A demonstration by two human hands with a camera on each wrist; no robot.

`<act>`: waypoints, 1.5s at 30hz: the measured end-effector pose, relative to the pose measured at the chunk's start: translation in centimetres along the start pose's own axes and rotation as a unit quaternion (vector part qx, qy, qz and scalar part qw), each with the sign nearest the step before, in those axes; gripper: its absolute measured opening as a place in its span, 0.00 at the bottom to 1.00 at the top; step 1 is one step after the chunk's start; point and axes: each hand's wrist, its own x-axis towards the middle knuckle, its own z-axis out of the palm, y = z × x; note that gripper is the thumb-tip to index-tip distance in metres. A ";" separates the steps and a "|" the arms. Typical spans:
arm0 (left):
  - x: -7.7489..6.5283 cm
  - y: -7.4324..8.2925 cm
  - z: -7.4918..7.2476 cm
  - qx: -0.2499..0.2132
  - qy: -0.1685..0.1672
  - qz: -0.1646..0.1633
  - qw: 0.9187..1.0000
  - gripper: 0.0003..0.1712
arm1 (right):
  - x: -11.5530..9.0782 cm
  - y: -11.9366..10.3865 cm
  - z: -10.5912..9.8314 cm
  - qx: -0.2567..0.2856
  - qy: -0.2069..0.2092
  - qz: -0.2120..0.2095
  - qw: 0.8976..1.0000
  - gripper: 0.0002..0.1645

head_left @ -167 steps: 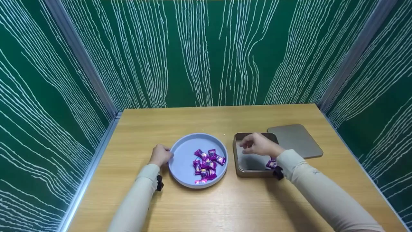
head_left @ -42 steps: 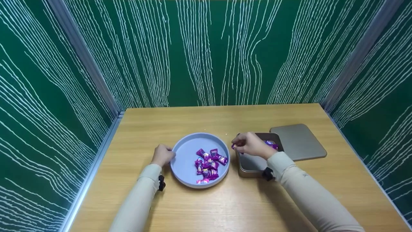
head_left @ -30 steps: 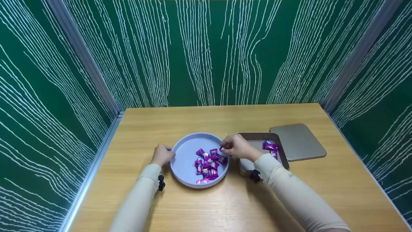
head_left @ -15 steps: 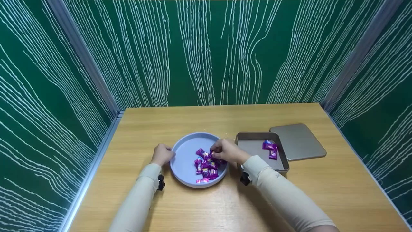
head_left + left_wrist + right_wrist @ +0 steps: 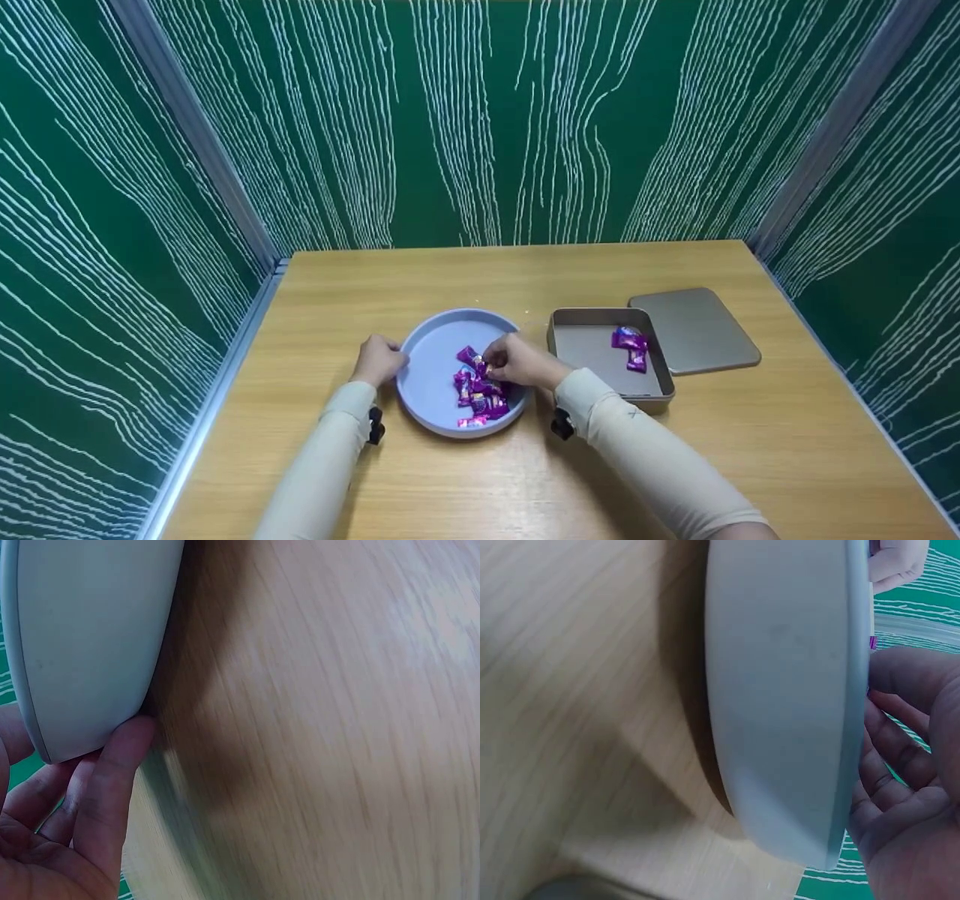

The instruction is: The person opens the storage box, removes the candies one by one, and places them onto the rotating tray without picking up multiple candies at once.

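A round lavender plate [image 5: 424, 375] with a raised rim stands on the table, and several purple wrapped candies [image 5: 466, 381] lie heaped on its right half. At its left edge my left hand [image 5: 379, 361] grips the rim; the left wrist view has the fingers [image 5: 112, 787] against the plate's outer wall. My right hand [image 5: 525, 361] reaches over the right rim, its fingertips pinching a wrapped candy [image 5: 487, 368] at the heap. In the right wrist view the plate's wall [image 5: 780, 705] mostly hides the fingertips.
To the right stands an open metal tin [image 5: 581, 349] with a few purple candies [image 5: 631, 347] inside. Its flat lid [image 5: 697, 330] lies beside it, toward the back right. Green walls with white lines border the wooden table [image 5: 375, 281].
My right hand has moved left from the tin to the plate with a candy, and lately sank slightly into the heap. My left hand has stayed at the plate's rim.
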 end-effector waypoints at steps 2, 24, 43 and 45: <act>-0.1 0.1 0.0 0.000 0.000 0.000 1.000 0.19 | 0.0 0.0 0.1 -0.002 -0.003 -0.001 1.000 0.13; 0.1 -0.1 0.0 -0.030 -0.018 -0.032 0.999 0.23 | -3.2 0.3 -5.8 -0.010 0.035 -0.010 0.999 0.19; 0.2 -0.3 0.1 -0.013 -0.003 -0.001 1.000 0.20 | -8.2 4.9 -10.6 -0.027 0.007 0.051 0.998 0.17; 0.3 -0.4 0.2 -0.011 0.000 0.005 1.000 0.20 | -8.6 5.5 -10.7 -0.031 -0.003 0.056 0.998 0.16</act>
